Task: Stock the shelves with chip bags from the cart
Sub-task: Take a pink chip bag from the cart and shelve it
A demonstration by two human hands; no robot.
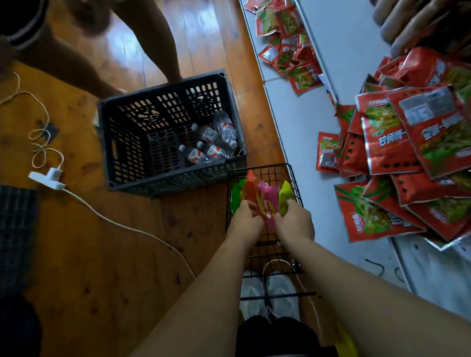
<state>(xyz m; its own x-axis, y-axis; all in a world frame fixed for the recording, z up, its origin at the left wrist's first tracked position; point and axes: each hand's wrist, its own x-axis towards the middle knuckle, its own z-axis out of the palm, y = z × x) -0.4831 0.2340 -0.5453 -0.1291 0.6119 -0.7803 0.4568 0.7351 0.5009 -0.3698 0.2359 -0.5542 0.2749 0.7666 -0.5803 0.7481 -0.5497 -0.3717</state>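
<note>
Both hands are working inside the cart (295, 176): the left hand (245, 218) is curling its grip around the orange and green bags (249, 190), and the right hand (294, 219) is clamping its grip on the pink bag (268, 201) and the yellow-green one beside it. The bags are standing upright in the cart, just beside the shelf (302, 128) carrying red packets (387, 135). They are probably light, soft, slippery and crushable, so holding the sealed edges loosely looks safest.
</note>
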